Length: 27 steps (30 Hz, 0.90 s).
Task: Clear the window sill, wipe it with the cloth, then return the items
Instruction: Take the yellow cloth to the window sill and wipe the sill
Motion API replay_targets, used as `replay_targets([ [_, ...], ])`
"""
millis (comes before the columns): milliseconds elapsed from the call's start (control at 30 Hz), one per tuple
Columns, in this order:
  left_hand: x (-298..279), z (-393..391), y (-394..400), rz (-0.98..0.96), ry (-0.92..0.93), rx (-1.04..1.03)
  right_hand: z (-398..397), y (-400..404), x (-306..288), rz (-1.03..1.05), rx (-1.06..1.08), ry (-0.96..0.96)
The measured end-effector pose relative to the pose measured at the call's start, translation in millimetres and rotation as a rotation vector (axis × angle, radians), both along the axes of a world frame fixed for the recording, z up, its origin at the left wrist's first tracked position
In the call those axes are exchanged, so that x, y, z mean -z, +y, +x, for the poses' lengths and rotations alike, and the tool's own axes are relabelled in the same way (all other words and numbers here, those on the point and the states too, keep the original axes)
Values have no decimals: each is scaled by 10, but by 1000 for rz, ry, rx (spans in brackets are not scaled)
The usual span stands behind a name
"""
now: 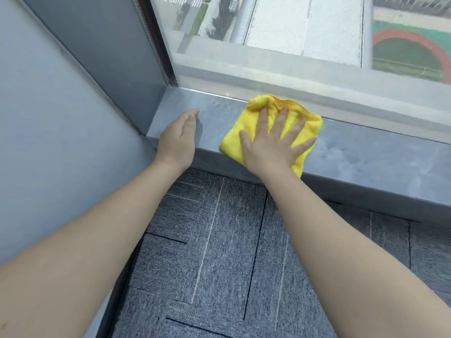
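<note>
While both forearms reach over the carpet, the left hand rests loosely open and empty at the sill edge, and the right hand presses flat, fingers spread, on the cloth below the window

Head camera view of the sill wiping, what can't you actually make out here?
- Sill under the yellow cloth: hidden by the cloth and the right hand pressed flat on it.
- Sill farther right: cut off by the picture's edge.
- The items cleared off the sill: none in view, so where they were put is unknown.
- Left hand palm side: turned away, resting at the sill's edge.
- Outside the window: blurred.
</note>
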<state>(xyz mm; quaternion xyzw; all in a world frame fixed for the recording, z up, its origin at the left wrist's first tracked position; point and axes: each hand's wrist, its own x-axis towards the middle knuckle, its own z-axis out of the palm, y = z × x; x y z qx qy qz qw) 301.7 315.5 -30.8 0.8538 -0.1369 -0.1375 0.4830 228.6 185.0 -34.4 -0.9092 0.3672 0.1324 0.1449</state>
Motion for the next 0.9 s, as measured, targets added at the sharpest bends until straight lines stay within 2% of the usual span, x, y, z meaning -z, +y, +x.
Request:
replay_targets([
  [133, 11, -11, 40, 41, -21, 46, 200, 116, 36, -47, 37, -35],
  [233, -5, -6, 11, 30, -17, 68, 135, 124, 49, -103, -201, -108],
  [333, -30, -20, -41, 11, -17, 71, -67, -5, 40, -76, -468, -177],
  [467, -57, -57, -178, -12, -26, 71, -412, -194, 27, -61, -573, -177],
  [633, -54, -177, -380, 26, -69, 149, -787, -422, 38, -194, -391, -3],
  [833, 0, -310, -570, 75, -114, 274, -727, -572, 8, -84, 104, 22],
  [900, 11, -300, -604, 110, -117, 297, -626, -605, 7, -64, 206, 22],
])
